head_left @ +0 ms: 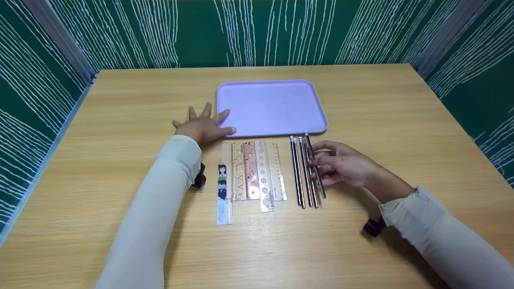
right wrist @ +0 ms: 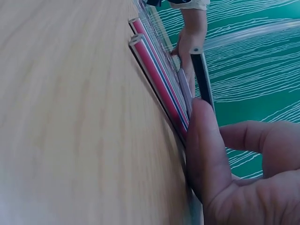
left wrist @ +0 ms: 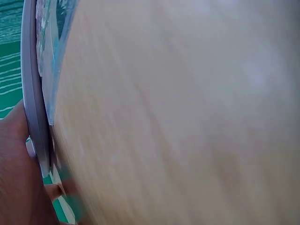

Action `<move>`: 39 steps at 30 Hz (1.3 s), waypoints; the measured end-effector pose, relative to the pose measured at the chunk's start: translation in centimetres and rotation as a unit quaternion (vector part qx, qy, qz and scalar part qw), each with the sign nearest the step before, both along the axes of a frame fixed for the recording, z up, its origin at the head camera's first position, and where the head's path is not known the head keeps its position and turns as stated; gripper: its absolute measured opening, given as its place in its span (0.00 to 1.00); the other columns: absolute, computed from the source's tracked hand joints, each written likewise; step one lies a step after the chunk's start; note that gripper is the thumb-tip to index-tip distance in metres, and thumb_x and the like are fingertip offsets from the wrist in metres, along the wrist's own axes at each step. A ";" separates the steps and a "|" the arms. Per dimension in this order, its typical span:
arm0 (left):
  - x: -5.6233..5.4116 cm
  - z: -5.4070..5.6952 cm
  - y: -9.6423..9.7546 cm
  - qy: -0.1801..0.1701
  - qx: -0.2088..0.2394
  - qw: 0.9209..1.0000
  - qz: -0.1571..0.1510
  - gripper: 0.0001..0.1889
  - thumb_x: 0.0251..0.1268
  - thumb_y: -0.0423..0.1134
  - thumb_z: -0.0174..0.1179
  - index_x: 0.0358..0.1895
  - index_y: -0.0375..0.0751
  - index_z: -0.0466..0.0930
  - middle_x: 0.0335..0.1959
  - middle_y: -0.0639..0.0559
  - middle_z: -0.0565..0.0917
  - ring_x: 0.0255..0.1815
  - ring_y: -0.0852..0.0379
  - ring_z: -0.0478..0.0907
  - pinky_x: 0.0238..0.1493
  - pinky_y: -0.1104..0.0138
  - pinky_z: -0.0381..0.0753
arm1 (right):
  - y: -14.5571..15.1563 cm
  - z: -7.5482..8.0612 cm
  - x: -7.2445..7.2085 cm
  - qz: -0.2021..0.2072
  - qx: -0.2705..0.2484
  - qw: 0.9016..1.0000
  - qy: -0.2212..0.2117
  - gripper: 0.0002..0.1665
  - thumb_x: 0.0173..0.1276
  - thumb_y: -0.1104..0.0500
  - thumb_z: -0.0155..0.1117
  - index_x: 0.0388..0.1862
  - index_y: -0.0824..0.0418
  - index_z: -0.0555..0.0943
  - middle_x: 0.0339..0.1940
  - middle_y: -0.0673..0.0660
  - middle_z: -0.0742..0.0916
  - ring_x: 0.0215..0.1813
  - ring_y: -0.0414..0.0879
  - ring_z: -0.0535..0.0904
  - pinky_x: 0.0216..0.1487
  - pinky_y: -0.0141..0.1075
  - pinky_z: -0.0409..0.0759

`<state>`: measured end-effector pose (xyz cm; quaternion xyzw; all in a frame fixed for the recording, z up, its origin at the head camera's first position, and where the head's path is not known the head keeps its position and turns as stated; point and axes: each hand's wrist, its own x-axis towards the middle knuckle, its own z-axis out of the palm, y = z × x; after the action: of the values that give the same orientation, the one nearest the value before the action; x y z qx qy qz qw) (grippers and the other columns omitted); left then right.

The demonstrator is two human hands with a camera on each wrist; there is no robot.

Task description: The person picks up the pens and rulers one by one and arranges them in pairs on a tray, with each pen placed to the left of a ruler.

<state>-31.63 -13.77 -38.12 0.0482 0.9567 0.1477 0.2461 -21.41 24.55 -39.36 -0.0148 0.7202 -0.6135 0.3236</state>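
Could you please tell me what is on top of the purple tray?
No loose object shows on the purple tray. The left hand overlaps its near left corner, hiding the surface beneath thumb and one finger. One pencil overlaps the near rim in view; contact is unclear.

Booth-like workspace of uncertain kind: wood-grain table (head_left: 100, 120), green white-streaked walls (head_left: 196, 32), grey corner posts (head_left: 59, 36).
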 end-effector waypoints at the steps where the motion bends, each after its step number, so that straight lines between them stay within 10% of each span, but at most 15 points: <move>1: 0.0 0.0 0.0 0.001 -0.001 1.000 -0.001 0.46 0.60 0.83 0.44 0.79 0.84 0.36 0.85 0.51 0.26 0.80 0.29 0.14 0.63 0.18 0.21 | 0.0 0.0 0.0 0.000 -0.004 1.000 0.000 0.33 0.75 0.66 0.55 0.75 0.62 0.57 0.56 0.59 0.80 0.44 0.50 0.87 0.38 0.39 0.90; 24: 0.3 0.4 -0.2 0.001 0.010 1.000 0.005 0.46 0.59 0.83 0.44 0.79 0.84 0.37 0.85 0.52 0.25 0.80 0.29 0.14 0.64 0.19 0.19 | -2.9 0.3 -1.9 -0.026 -0.102 0.994 -0.005 0.31 0.75 0.67 0.57 0.71 0.58 0.57 0.41 0.53 0.77 0.33 0.40 0.78 0.33 0.34 0.89; 39: 0.1 0.0 -0.2 0.002 0.000 1.000 -0.006 0.47 0.59 0.84 0.43 0.80 0.83 0.35 0.85 0.51 0.24 0.80 0.28 0.14 0.63 0.18 0.20 | -6.1 0.5 -4.1 -0.021 -0.088 0.996 0.014 0.35 0.77 0.63 0.57 0.78 0.55 0.56 0.56 0.62 0.75 0.42 0.50 0.85 0.32 0.38 0.90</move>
<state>-31.52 -13.93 -38.13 0.0540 0.9569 0.1463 0.2449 -25.55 18.45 -38.88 -0.0367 0.6682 -0.6808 0.2977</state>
